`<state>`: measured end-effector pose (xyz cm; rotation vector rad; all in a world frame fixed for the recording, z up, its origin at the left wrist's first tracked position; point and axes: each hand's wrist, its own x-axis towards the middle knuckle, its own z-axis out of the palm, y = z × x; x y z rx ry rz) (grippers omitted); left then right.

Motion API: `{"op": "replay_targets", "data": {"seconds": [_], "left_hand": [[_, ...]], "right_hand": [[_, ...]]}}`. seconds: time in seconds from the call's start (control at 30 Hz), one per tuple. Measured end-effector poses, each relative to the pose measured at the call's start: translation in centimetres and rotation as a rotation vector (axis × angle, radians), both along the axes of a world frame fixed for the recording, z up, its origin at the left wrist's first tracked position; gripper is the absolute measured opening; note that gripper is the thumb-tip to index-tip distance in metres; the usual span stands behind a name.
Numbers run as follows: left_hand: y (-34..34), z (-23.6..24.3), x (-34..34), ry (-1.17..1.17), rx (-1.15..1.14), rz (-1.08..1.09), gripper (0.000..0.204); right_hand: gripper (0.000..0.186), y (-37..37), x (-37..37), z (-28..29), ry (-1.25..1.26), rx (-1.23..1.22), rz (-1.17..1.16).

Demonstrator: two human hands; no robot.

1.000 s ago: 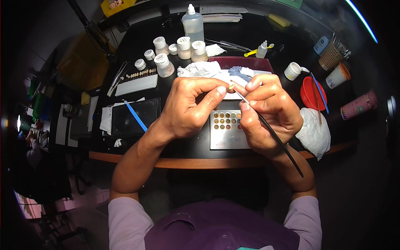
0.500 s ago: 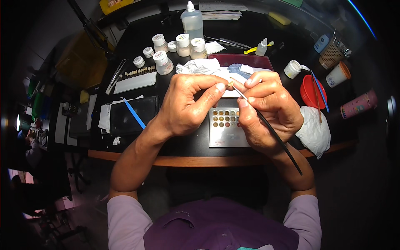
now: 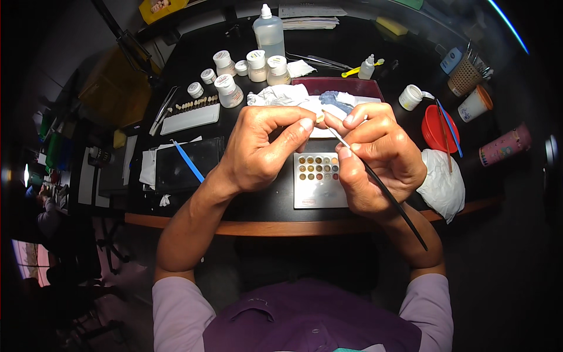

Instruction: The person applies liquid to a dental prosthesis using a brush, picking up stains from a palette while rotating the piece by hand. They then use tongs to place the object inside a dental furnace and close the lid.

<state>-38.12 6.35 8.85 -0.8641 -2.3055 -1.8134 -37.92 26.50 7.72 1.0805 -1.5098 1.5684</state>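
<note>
Between the thumb and forefinger of my left hand (image 3: 261,149) is a small, pale, tooth-coloured dental crown (image 3: 320,118). My right hand (image 3: 381,161) grips a thin paintbrush (image 3: 387,196) with a dark handle like a pen. The brush's fine tip is beside the crown; whether it touches cannot be made out. The right fingertips come close to the left ones. Below them lies a light metal palette (image 3: 319,196) with rows of small wells in brown, yellow and reddish tones, partly covered by my right hand.
Behind my hands are crumpled white tissue (image 3: 278,94), powder jars (image 3: 229,91) and a clear bottle (image 3: 270,38). A tooth shade guide (image 3: 190,119) and blue-handled tool (image 3: 189,161) lie left. Right are a red bowl (image 3: 433,129), white bag (image 3: 443,185) and pink cylinder (image 3: 505,144).
The crown has turned slightly between my left fingers and shifted a little to the left. The brush has moved slightly back from it. Both hands keep their grips.
</note>
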Motion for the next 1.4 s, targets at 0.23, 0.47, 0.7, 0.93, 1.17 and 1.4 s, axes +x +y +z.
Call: {"op": "replay_targets", "data": {"seconds": [0.23, 0.47, 0.7, 0.93, 1.17, 1.4], "left_hand": [[-0.6, 0.0, -0.7, 0.126, -0.014, -0.099, 0.029], [-0.9, 0.5, -0.9, 0.386, -0.142, -0.023, 0.019], [-0.9, 0.8, -0.9, 0.431, -0.192, -0.038, 0.024], [-0.8, 0.9, -0.9, 0.443, -0.178, -0.037, 0.023], [-0.5, 0.7, -1.0, 0.463, -0.127, -0.032, 0.021], [-0.6, 0.7, -0.9, 0.458, -0.136, -0.024, 0.021]], "right_hand": [[0.022, 0.5, 0.5, 0.5, 0.036, 0.058, 0.007], [0.022, 0.5, 0.5, 1.0, 0.09, 0.092, 0.008], [0.022, 0.5, 0.6, 0.9, 0.072, 0.081, 0.001], [0.022, 0.4, 0.7, 1.0, 0.079, 0.092, -0.014], [0.022, 0.4, 0.8, 1.2, 0.082, 0.109, -0.026], [0.022, 0.4, 0.7, 0.9, 0.075, 0.082, -0.02]]}}
